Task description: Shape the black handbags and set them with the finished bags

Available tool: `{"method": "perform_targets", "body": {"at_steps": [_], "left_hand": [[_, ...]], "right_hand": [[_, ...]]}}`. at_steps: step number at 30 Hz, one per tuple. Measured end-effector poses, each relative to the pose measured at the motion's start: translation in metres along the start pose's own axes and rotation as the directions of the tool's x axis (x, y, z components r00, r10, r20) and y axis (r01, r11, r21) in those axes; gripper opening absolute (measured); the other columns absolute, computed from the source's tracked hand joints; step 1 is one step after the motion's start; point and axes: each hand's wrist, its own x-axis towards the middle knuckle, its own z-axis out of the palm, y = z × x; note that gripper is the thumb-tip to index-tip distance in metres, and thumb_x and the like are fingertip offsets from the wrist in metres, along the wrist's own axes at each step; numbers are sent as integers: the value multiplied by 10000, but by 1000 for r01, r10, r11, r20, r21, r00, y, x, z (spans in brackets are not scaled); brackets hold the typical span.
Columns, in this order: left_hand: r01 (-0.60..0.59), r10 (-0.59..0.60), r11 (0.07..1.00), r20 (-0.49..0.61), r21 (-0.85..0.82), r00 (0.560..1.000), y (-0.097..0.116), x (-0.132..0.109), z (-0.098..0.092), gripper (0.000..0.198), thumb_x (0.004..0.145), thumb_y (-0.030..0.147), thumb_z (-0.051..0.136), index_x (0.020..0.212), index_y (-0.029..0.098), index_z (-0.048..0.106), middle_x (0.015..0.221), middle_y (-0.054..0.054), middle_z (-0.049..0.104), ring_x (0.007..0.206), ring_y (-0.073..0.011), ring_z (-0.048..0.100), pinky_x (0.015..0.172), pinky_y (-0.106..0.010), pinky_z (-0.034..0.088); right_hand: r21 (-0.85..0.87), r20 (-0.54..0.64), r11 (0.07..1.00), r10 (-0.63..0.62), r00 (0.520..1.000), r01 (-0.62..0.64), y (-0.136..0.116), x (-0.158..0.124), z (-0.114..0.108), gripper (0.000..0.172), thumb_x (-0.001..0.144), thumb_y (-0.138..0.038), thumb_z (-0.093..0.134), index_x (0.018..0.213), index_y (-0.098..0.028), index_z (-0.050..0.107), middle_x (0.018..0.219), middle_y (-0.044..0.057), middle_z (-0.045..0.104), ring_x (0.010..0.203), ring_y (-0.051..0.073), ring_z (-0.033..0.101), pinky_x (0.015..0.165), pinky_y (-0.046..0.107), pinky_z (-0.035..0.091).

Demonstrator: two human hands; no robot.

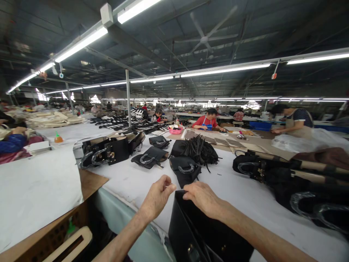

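Observation:
A black handbag [188, 225] stands tilted at the table's near edge, its top rim towards me and metal fittings low on its front. My right hand [203, 199] grips the bag's upper corner between thumb and fingers. Just left of that corner is my left hand [157, 196], thumb and fingertips pinched together; anything between them is too small to make out. Beyond my hands lie a flat black bag piece with a wrapped handle [185, 169] and a similar piece [149, 157]. A heap of black strips [200, 149] rests behind them.
Black bags [109, 151] stand at the left, and more black bags with wrapped handles [286, 182] at the right. Below left is a brown crate [49, 233]. A glue bottle [58, 138] stands far left. Across the table a person in red [208, 122] works.

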Motion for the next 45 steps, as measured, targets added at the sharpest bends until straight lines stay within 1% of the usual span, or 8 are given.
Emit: {"method": "perform_targets", "body": {"at_steps": [7, 11, 15, 18, 20, 23, 32, 45], "left_hand": [[81, -79, 997, 52, -20, 995, 1, -14, -2, 340, 764, 477, 401, 834, 163, 510, 769, -29, 564, 753, -171, 502, 677, -253, 383], [150, -157, 982, 57, 116, 986, 8, -15, 20, 641, 629, 435, 578, 1182, 172, 393, 1125, -99, 523, 1019, -233, 462, 843, -295, 352], [205, -230, 938, 59, 279, 971, 10, -8, 45, 804, 485, 328, 679, 1223, 208, 385, 1091, -82, 536, 976, -260, 483, 812, -315, 359], [172, -198, 978, 259, 120, 945, 3, 1, 49, 533, 527, 229, 601, 1052, 175, 527, 877, -28, 581, 775, -189, 520, 638, -241, 385], [163, -126, 986, 447, -45, 885, -2, 10, 43, 369, 540, 162, 526, 904, 149, 582, 729, 11, 557, 646, -135, 488, 539, -202, 351], [172, -40, 968, 564, -182, 825, -5, 24, 26, 333, 514, 115, 505, 832, 137, 601, 656, 42, 514, 599, -98, 440, 510, -175, 313], [274, -55, 902, 539, -335, 841, -23, 27, 21, 349, 493, 139, 630, 841, 163, 611, 720, 48, 541, 670, -102, 452, 585, -171, 337], [106, 25, 951, 412, -291, 911, -21, 20, 20, 338, 719, 399, 522, 888, 126, 625, 691, 7, 544, 653, -124, 438, 601, -202, 347]], "right_hand": [[-50, 88, 936, 352, 932, -349, 63, -17, -27, 158, 705, -253, 530, 632, -143, 615, 680, 75, 621, 675, 188, 569, 529, 242, 286], [-73, 60, 904, 426, 903, -421, 69, -33, -18, 187, 742, -269, 496, 653, -151, 611, 729, 89, 632, 725, 204, 580, 552, 250, 299], [-76, 12, 902, 427, 904, -425, 66, -46, -3, 238, 809, -291, 424, 697, -163, 592, 819, 85, 628, 801, 196, 565, 608, 251, 310], [-45, -10, 918, 394, 919, -394, 71, -56, -4, 248, 816, -299, 420, 653, -173, 557, 743, 53, 619, 724, 167, 553, 587, 238, 300], [-18, -12, 939, 343, 939, -343, 76, -63, -11, 258, 816, -305, 424, 617, -179, 530, 679, 31, 604, 672, 153, 537, 578, 233, 296], [7, -20, 963, 270, 963, -270, 83, -72, -22, 277, 832, -328, 399, 618, -192, 511, 647, 14, 593, 656, 150, 525, 591, 233, 299], [0, -16, 974, 226, 974, -226, 85, -68, -2, 304, 858, -330, 363, 606, -200, 475, 640, 17, 596, 645, 169, 523, 585, 247, 298], [-22, -23, 963, 267, 963, -267, 84, -67, -1, 255, 849, -321, 397, 654, -201, 511, 710, 28, 618, 720, 183, 539, 618, 250, 314]]}}
